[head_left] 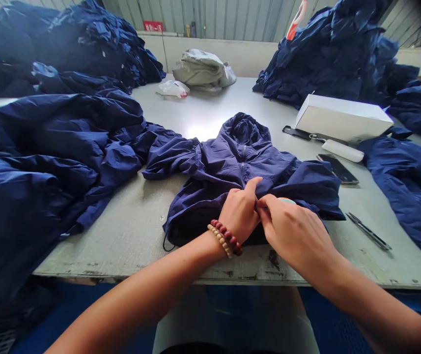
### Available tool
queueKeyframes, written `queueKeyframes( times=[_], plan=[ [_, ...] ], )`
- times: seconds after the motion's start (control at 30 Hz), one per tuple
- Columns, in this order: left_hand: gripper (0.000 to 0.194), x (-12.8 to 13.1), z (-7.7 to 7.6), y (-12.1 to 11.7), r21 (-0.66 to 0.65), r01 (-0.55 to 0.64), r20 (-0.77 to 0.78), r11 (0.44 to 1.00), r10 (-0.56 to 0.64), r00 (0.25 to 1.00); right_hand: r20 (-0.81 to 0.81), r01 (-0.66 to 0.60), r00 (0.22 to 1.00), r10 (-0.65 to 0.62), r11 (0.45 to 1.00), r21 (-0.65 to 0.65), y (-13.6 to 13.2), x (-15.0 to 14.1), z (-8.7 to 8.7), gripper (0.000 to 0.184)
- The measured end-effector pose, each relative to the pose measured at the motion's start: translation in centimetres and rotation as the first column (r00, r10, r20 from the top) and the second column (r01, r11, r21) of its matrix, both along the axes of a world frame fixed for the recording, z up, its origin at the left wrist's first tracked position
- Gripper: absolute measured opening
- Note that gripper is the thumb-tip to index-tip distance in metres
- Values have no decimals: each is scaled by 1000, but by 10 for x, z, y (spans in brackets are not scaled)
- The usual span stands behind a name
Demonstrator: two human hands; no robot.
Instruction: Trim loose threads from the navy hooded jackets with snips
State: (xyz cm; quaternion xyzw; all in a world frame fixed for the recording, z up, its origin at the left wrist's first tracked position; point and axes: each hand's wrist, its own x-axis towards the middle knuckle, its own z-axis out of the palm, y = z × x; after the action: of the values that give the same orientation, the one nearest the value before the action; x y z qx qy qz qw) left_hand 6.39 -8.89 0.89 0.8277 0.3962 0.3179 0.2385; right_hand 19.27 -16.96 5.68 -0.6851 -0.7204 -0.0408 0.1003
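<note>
A navy hooded jacket [217, 167] lies front up on the table, its hood pointing away from me and its zipper running down the middle. My left hand [240, 211], with two bead bracelets at the wrist, is closed on the jacket's lower front, thumb sticking up. Against it, my right hand [293, 223] pinches at the same spot with thumb and forefinger. The fingers hide most of the dark bit between them. Behind the right knuckles shows the edge of a small orange and teal thing [287, 200], mostly covered. A black cord loop [166, 244] hangs at the hem's left.
Navy garments are heaped at left [48, 162], back left and back right [328, 59]. On the table [122, 246]'s right are a white box [343, 118], a white device [343, 150], a phone [339, 169] and a pen-like tool [368, 231]. A grey bundle [203, 69] sits behind.
</note>
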Motion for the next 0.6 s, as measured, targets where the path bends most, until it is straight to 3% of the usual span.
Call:
queueKeyframes(
  times=[0.2, 0.4, 0.6],
  plan=[
    [26, -10, 6, 15, -196, 37, 143, 980, -9, 990, -289, -8, 957, 37, 995, 101, -5, 27, -22, 14],
    [23, -14, 6, 26, -306, 191, 335, 932, -82, 938, -402, -22, 915, 31, 999, 27, -2, 39, -17, 19],
    [30, -24, 21, 34, -445, 348, 440, 825, -137, 888, -448, -63, 893, 40, 997, -37, 9, 49, -5, 23]
  ],
)
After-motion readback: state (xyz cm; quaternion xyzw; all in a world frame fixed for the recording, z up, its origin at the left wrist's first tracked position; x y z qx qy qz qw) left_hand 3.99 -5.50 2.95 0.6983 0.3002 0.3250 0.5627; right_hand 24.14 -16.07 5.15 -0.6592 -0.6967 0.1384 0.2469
